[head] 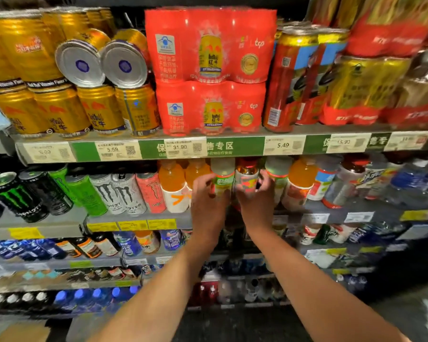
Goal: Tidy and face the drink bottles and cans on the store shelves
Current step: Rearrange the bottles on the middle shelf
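On the second shelf, my left hand (208, 193) grips a pale bottle with a green label (223, 177). Beside it my right hand (255, 193) grips a bottle with a red and white label (246, 178). Both bottles stand upright in a row of drinks. Orange drink bottles (172, 181) stand just left of my hands, and another orange bottle (300, 178) stands to the right. The lower parts of both held bottles are hidden behind my hands.
Monster cans (119, 191) fill the second shelf's left side. The top shelf (143, 149) holds gold Red Bull cans (59, 112), two of them lying on their sides (124, 64), and red multipacks (210, 70). Lower shelves hold more bottles.
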Available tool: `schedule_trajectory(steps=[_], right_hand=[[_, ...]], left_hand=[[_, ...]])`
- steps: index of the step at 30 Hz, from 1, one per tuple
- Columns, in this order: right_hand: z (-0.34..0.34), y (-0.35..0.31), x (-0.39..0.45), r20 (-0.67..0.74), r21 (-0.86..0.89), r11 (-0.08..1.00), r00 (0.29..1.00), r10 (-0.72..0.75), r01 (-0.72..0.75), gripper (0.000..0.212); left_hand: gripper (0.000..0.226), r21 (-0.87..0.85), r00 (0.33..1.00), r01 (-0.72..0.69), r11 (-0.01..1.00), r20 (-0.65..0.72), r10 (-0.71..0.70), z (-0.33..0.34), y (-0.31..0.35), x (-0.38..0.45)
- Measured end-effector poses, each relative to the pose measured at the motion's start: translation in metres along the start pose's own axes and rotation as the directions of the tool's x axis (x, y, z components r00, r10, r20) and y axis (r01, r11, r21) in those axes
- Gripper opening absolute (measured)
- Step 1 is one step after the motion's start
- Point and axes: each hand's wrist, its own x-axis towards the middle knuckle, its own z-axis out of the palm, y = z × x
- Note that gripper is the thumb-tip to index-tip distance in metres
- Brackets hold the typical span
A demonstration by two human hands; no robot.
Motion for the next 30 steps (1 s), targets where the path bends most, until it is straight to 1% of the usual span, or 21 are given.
schedule_trajectory(steps=[1, 3, 5, 6, 9, 11, 13, 16, 19, 23, 25, 27, 30], right_hand=[[-0.001, 0.001, 0.004, 0.015, -0.025, 0.999, 0.999, -0.028, 0.028, 0.075], [-0.002, 0.005, 0.012, 0.058, -0.088, 0.992, 0.995, -0.081, 0.086, 0.077], [-0.001, 0.009, 0.017, 0.109, -0.133, 0.989, 0.993, -0.055, 0.069, 0.076], [-0.001, 0.011, 0.018, 0.126, -0.146, 0.988, 0.991, -0.034, 0.053, 0.075], [-0.001, 0.016, 0.019, 0.144, -0.104, 0.992, 0.988, -0.058, 0.074, 0.07], [-0.002, 0.021, 0.02, 0.151, -0.047, 0.995, 0.985, -0.079, 0.087, 0.064], [-0.003, 0.027, 0.02, 0.158, -0.03, 0.995, 0.983, -0.09, 0.096, 0.066], [-0.006, 0.033, 0.02, 0.172, 0.001, 0.993, 0.978, -0.117, 0.118, 0.061], [-0.009, 0.036, 0.022, 0.169, 0.017, 0.991, 0.976, -0.137, 0.136, 0.054], [-0.011, 0.037, 0.022, 0.105, 0.003, 0.982, 0.976, -0.188, 0.189, 0.054], [-0.012, 0.035, 0.021, 0.119, 0.008, 0.987, 0.98, -0.16, 0.16, 0.055], [-0.012, 0.033, 0.021, 0.15, 0.01, 0.993, 0.982, -0.115, 0.115, 0.052], [-0.014, 0.026, 0.018, 0.123, -0.076, 0.987, 0.983, -0.135, 0.144, 0.044]], left_hand=[[0.036, 0.022, 1.0, -0.015, 1.0, 0.002, 0.015, 0.007, 0.002, -0.001], [0.044, 0.075, 1.0, 0.007, 0.997, -0.009, -0.006, 0.019, 0.005, 0.001], [0.051, 0.115, 0.997, 0.07, 0.991, -0.047, -0.065, 0.026, 0.012, 0.002], [0.052, 0.145, 0.994, 0.084, 0.986, -0.079, -0.073, 0.029, 0.015, 0.003], [0.055, 0.285, 0.985, 0.105, 0.953, -0.162, -0.06, 0.037, 0.026, 0.009], [0.049, 0.363, 0.984, 0.146, 0.92, -0.154, -0.095, 0.041, 0.033, 0.014], [0.042, 0.405, 0.979, 0.199, 0.893, -0.131, -0.159, 0.045, 0.037, 0.022], [0.042, 0.416, 0.965, 0.264, 0.871, -0.12, -0.235, 0.048, 0.037, 0.03], [0.044, 0.422, 0.959, 0.283, 0.861, -0.112, -0.26, 0.048, 0.04, 0.034], [0.052, 0.415, 0.964, 0.265, 0.87, -0.11, -0.241, 0.047, 0.04, 0.029], [0.057, 0.399, 0.967, 0.253, 0.881, -0.122, -0.223, 0.044, 0.038, 0.024], [0.064, 0.368, 0.97, 0.237, 0.899, -0.139, -0.199, 0.039, 0.035, 0.018], [0.07, 0.298, 0.978, 0.191, 0.935, -0.141, -0.155, 0.031, 0.031, 0.01]])
